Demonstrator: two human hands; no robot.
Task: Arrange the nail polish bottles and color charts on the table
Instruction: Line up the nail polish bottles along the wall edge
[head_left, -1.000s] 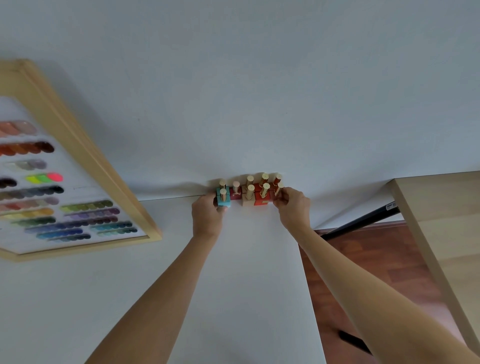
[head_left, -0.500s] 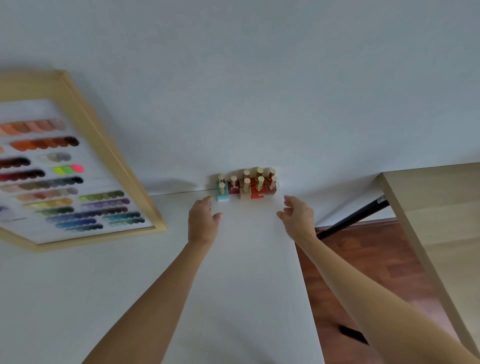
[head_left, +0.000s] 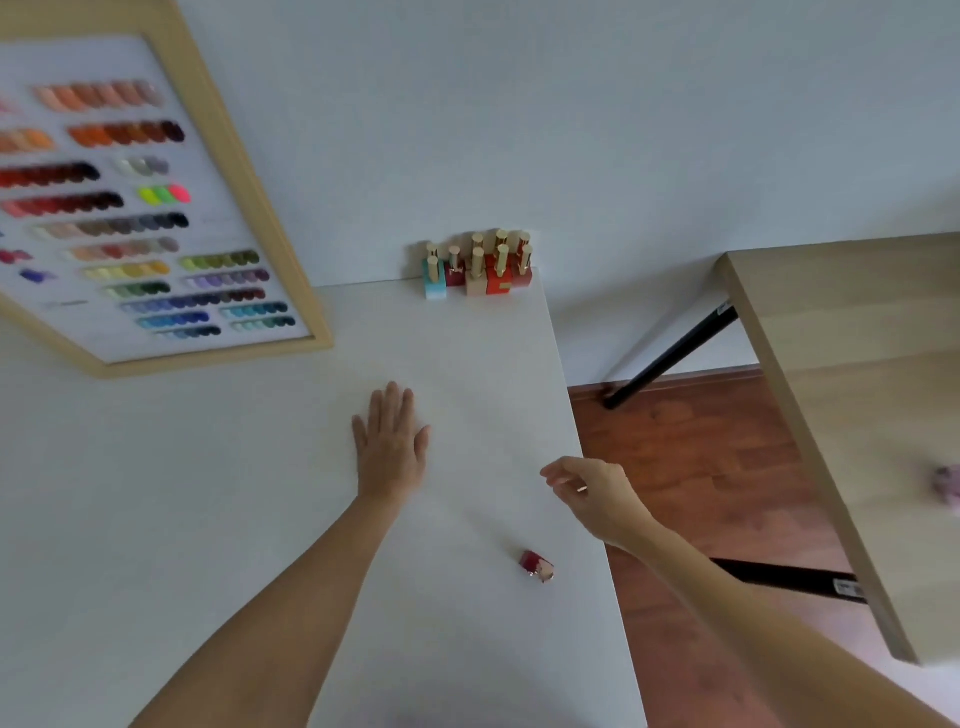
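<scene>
A white desk (head_left: 208, 519) is seen filling most of the head view, its far edge set against a pale wall and its right edge bordered by wooden flooring. A second desk (head_left: 852, 415) of light wood, on black legs, is seen at the right, well apart from the white one. At the far left of the white desk, a wood-framed color chart (head_left: 156, 208) is propped, tilted back toward the wall, with rows of swatches in pinks, reds, browns, greens, purples and blues. At the far right corner of the white desk, a tight cluster of nail polish bottles (head_left: 478, 267) is stood upright against the wall; gold caps are shown, with a light blue bottle at the left end and red ones at the right. The left hand (head_left: 390, 447) is laid flat and empty on the desk, fingers extended. The right hand (head_left: 592, 493) is held above the right edge, fingers loosely curled, nothing gripped. A single red bottle (head_left: 536, 565) is found lying on its side near the right edge, just below the right hand.
</scene>
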